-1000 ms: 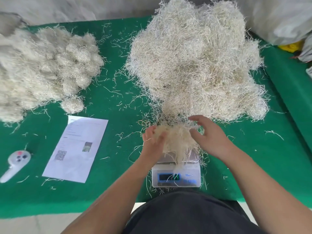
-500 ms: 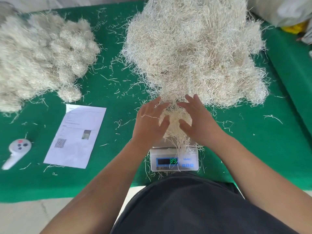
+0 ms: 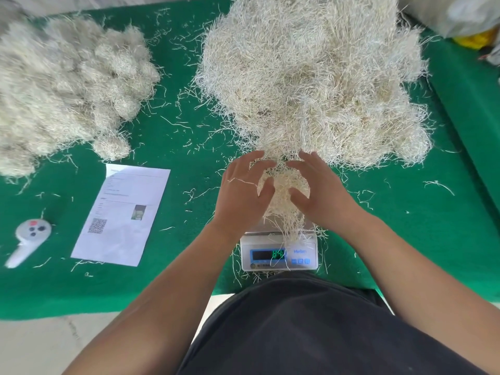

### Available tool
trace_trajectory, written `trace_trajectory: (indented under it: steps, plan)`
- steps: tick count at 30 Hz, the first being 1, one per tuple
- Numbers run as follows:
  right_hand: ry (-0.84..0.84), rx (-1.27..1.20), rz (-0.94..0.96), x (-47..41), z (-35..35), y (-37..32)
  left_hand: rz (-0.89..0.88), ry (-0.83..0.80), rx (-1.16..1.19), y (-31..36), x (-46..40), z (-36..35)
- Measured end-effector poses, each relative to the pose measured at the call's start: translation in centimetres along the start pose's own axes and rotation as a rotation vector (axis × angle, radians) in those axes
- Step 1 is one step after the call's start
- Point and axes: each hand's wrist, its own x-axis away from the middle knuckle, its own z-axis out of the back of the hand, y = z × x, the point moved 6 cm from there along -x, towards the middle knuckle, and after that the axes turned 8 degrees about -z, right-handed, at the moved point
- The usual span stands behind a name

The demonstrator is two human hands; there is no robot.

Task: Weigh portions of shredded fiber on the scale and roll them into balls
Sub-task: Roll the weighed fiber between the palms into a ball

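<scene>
free: green mat (image 3: 189,239) between paper sheet (image 3: 121,215) and scale (image 3: 278,253) | blocked: loose fiber heap (image 3: 311,77) behind scale

A pale, wiry portion of shredded fiber (image 3: 284,196) sits on the small white digital scale (image 3: 278,253), strands trailing over its lit display. Behind it rises the large loose fiber heap (image 3: 311,77); the rolled balls (image 3: 67,85) are piled far left.
</scene>
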Motion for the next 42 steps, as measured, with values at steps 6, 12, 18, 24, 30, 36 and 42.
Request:
trace_trajectory:
  steps: [6, 12, 18, 24, 30, 36, 42]
  plan:
    - [0.057, 0.021, -0.02, -0.9, 0.0, 1.3, 0.015, 0.032, 0.049, -0.2, 0.0, -0.1]
    - [0.242, -0.395, -0.412, -4.8, 2.3, 6.2, 0.149, 0.09, 0.182, -1.8, -0.8, 0.2]
    - [0.223, -0.155, -0.328, -12.3, 2.5, 4.5, 0.214, 0.098, 0.286, -2.6, -3.6, 0.0]
    - [0.071, -0.03, -0.469, -17.9, 0.5, 5.2, 0.213, 0.002, 0.285, -2.0, -8.6, -0.7]
    - [0.251, -0.216, -0.067, -15.2, 5.2, 0.6, 0.202, -0.136, 0.229, -3.4, -13.0, -1.3]
    - [0.273, 0.049, 0.375, -10.4, 7.0, -5.0, -0.104, -0.02, 0.097, -1.0, -17.2, -0.2]
    - [0.325, -0.353, 0.015, -11.0, 8.4, 0.9, 0.015, 0.154, 0.456, -0.2, -16.2, 1.4]
